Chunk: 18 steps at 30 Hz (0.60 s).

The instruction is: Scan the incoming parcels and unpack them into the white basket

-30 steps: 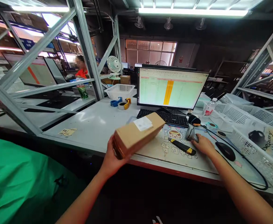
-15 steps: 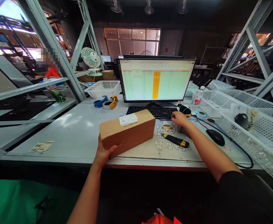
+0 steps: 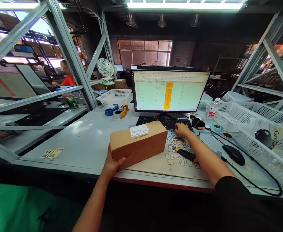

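Note:
My left hand (image 3: 113,163) grips the near left end of a long brown cardboard box (image 3: 139,149), thumb on its front face. A white printed label (image 3: 139,130) lies on the box's top. My right hand (image 3: 182,130) is at the right part of the black keyboard (image 3: 156,121), fingers curled together with nothing visible in them; the fingertips are hidden. Below that hand, a yellow and black utility knife (image 3: 185,154) lies on the desk mat (image 3: 153,166), partly covered by my right forearm.
A monitor (image 3: 153,93) with a spreadsheet stands behind the keyboard. Tape dispensers (image 3: 120,111) sit to the left. A mouse (image 3: 233,154), a cable and white plastic baskets (image 3: 259,151) occupy the right. Paper labels (image 3: 52,153) lie at left. Another person (image 3: 67,79) is beyond the metal frame.
The camera view has shifted, so the scene sits lower and further right. My right hand has moved slightly left and nearer along the keyboard. My left hand keeps its grip on the box.

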### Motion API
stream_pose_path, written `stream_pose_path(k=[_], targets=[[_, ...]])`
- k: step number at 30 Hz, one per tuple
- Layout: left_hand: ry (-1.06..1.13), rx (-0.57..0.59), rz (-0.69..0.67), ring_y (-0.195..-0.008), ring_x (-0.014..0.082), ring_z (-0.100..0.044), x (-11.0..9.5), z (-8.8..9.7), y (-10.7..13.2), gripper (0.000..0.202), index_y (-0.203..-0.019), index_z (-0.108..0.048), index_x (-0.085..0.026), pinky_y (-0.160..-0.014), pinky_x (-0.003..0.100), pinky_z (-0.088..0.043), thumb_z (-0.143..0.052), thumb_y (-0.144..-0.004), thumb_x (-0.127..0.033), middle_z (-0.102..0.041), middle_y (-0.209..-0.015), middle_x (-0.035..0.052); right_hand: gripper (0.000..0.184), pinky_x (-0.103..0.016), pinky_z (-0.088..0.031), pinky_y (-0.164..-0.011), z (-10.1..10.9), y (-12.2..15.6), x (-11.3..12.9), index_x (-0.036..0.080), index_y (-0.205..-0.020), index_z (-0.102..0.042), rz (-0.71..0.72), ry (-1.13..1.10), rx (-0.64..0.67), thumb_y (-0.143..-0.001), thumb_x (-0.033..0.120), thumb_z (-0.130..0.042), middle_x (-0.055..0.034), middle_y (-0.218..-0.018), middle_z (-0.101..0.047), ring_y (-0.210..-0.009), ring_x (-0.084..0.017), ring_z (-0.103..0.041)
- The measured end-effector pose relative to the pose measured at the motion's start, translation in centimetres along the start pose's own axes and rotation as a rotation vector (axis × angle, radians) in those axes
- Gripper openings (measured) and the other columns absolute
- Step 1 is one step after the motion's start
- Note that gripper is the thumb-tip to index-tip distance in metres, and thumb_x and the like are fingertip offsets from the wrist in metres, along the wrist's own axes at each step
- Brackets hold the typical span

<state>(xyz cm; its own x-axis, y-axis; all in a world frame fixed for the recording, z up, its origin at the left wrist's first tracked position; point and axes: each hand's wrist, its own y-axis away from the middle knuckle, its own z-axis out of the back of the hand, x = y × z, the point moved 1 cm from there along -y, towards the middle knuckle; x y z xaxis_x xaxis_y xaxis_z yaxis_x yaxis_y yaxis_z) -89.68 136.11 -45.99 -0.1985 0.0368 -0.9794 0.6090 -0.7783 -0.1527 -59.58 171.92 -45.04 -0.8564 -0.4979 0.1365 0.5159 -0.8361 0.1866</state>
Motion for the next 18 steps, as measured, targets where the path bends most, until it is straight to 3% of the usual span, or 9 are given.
stream_pose_path(k=[11,16,18], targets=[[0.015,0.012,-0.028,-0.142,0.0413,-0.052,0.1,-0.4,-0.1,0.125,-0.162,-0.030,-0.021,-0.121,0.056,-0.042,-0.093,-0.061,-0.062,-0.054,-0.151,0.0185,0.035,-0.044,-0.046,-0.104,-0.8,2.6,-0.2,0.016,-0.127,-0.066,-0.036,-0.003,0.023,-0.094,0.028,-0.061,-0.0188,-0.127,-0.070,-0.126,-0.034,-0.060],[-0.027,-0.014,0.010,-0.135,0.0379,-0.058,-3.2,-0.4,-0.5,0.116,-0.160,-0.033,-0.022,-0.110,0.048,-0.052,-0.086,-0.068,-0.070,-0.052,-0.153,0.0191,0.036,-0.043,-0.046,-0.103,0.1,3.9,0.8,0.011,-0.129,-0.064,-0.030,-0.051,-0.006,-0.097,0.027,-0.059,-0.0228,-0.133,-0.068,-0.128,-0.035,-0.060],[-0.046,-0.006,0.112,-0.129,0.0352,-0.063,-5.0,0.6,-0.9,0.109,-0.161,-0.032,-0.027,-0.099,0.044,-0.058,-0.078,-0.075,-0.075,-0.056,-0.151,0.0164,0.039,-0.039,-0.047,-0.099,0.5,5.5,1.2,0.011,-0.133,-0.062,0.004,-0.074,-0.009,-0.100,0.030,-0.057,-0.0222,-0.132,-0.068,-0.123,-0.033,-0.064]])
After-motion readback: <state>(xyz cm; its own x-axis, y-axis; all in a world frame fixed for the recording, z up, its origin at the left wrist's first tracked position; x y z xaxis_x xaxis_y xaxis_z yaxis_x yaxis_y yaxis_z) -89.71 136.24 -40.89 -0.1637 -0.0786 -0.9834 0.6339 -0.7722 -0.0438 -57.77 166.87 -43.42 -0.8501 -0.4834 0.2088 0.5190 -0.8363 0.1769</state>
